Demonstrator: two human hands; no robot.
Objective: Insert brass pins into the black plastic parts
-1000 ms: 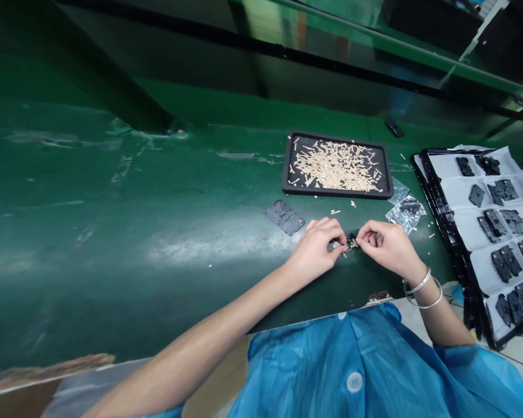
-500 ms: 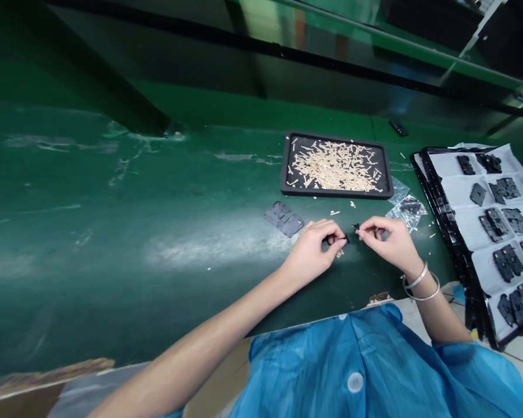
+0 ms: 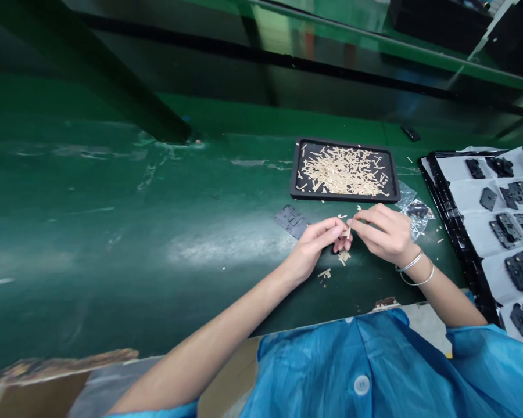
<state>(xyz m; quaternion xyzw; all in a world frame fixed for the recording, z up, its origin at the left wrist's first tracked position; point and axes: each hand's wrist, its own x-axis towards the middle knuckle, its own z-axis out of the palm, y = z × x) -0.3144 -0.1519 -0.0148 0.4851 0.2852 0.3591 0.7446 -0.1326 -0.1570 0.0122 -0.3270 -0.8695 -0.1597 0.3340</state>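
My left hand (image 3: 316, 245) and my right hand (image 3: 381, 232) meet fingertip to fingertip over the green bench (image 3: 157, 232). Both pinch a small pale strip (image 3: 347, 232) between them. A few loose pale strips (image 3: 342, 257) lie on the bench just below the hands. A flat grey plastic part (image 3: 292, 220) lies just left of my left hand. Two silver bangles (image 3: 412, 271) sit on my right wrist.
A black tray (image 3: 298, 174) heaped with pale strips stands behind the hands. A clear plastic bag (image 3: 414, 212) lies to its right. At the far right, a black rack (image 3: 447, 203) lined with white sheets holds several dark parts. My blue smock fills the bottom.
The hands have come closer together and lifted slightly. The small dark piece they held earlier is out of sight; a pale strip now shows between the fingertips. The camera shifted a little left.
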